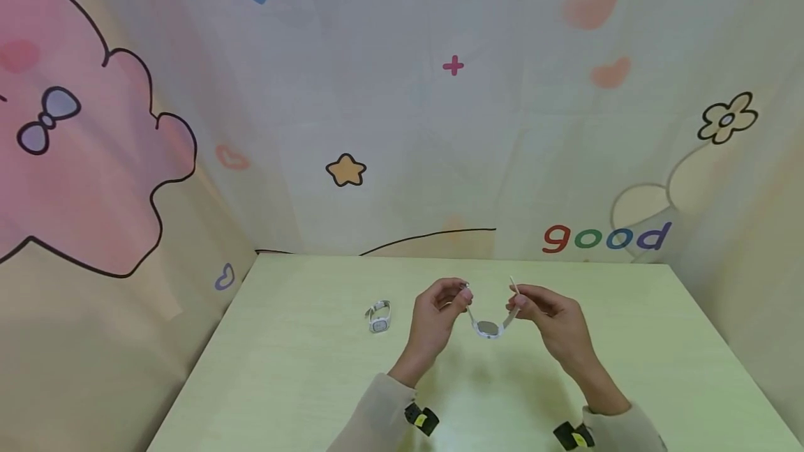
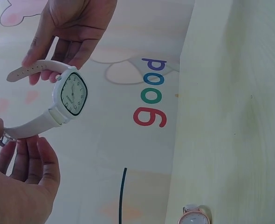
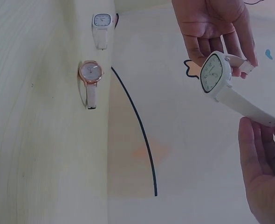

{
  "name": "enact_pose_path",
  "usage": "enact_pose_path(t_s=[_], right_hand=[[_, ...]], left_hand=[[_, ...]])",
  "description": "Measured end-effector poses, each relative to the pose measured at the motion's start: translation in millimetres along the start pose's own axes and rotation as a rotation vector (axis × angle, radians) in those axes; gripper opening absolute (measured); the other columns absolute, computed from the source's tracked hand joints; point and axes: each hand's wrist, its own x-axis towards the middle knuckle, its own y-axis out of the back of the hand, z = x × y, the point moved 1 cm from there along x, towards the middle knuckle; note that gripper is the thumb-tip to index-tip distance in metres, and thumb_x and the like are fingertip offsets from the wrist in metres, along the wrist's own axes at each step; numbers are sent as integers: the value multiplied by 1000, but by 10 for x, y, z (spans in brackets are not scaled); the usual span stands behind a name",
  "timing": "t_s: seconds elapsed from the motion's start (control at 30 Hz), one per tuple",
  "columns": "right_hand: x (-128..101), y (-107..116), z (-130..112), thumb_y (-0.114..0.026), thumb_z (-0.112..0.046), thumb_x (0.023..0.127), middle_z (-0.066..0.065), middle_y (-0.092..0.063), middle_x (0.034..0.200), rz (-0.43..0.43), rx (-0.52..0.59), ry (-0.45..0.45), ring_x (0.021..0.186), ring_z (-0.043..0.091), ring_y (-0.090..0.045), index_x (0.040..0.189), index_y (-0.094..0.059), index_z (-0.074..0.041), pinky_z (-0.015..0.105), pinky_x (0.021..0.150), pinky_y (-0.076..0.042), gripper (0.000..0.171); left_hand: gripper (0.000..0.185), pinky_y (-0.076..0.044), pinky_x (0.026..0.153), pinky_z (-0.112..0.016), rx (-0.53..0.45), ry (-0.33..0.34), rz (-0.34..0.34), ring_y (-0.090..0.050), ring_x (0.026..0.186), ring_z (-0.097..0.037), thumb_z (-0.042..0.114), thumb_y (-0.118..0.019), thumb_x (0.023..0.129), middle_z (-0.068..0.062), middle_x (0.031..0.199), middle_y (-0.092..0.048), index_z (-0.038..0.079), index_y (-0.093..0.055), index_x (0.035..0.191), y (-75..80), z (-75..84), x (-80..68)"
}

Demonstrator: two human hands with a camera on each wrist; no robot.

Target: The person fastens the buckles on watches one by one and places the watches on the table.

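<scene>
A white wristwatch [image 1: 488, 329] with a squarish dial is held up over the table, its strap unfastened and spread between both hands. The left hand [image 1: 432, 319] pinches the buckle end between thumb and fingers; the metal buckle [image 2: 6, 138] shows in the left wrist view. At the other side, the right hand [image 1: 559, 323] pinches the strap [image 2: 29, 71] part with the holes. The dial [image 3: 211, 73] faces the right wrist camera at an angle, and the case hangs lower than both hands in the head view.
A second white watch [image 1: 379, 319], rectangular, lies on the table [image 1: 283, 368] left of the left hand. A round rose-gold watch [image 3: 91, 72] with a pale strap lies near it, hidden in the head view. A printed curtain [image 1: 402, 103] stands behind the table.
</scene>
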Motion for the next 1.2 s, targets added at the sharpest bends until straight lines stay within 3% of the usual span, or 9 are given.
enact_pose_path(t_s=[0.23, 0.33, 0.6, 0.87, 1.2], right_hand=[[-4, -76, -74, -59, -10, 98, 17, -72, 104, -28, -84, 25, 93, -2, -69, 124, -63, 3, 13, 82, -53, 29], [-9, -108, -104, -58, -8, 98, 22, -69, 106, -34, -91, 51, 96, -5, -66, 124, -63, 2, 11, 84, -51, 29], [15, -201, -127, -63, -4, 94, 18, -70, 103, 23, -46, 59, 93, -2, -68, 120, -60, -1, 16, 82, -55, 26], [31, -259, -112, -64, -6, 94, 19, -71, 103, 8, -54, 53, 92, -1, -68, 114, -66, 1, 14, 83, -54, 22], [30, -321, -146, -65, -4, 92, 14, -71, 102, -5, -84, 95, 93, 0, -68, 111, -71, -6, 15, 81, -55, 19]], left_hand=[[25, -56, 84, -24, -5, -27, 12, -70, 97, -23, 23, -66, 94, -15, 106, -72, 7, -66, 114, 34, 33, -8], [25, -56, 86, -23, -22, -30, 5, -70, 99, -22, 22, -66, 94, -17, 108, -72, 6, -66, 114, 55, 61, -10], [25, -55, 85, -21, -1, -23, 16, -69, 98, -29, 22, -68, 93, -19, 106, -72, 8, -69, 114, 82, 114, -18], [27, -55, 86, -21, 17, -9, 14, -68, 94, -10, 24, -68, 93, -15, 111, -73, 10, -70, 116, 111, 137, -27], [28, -53, 87, -19, 76, -35, -18, -69, 102, -21, 19, -66, 95, -10, 115, -72, 8, -70, 119, 140, 150, -45]])
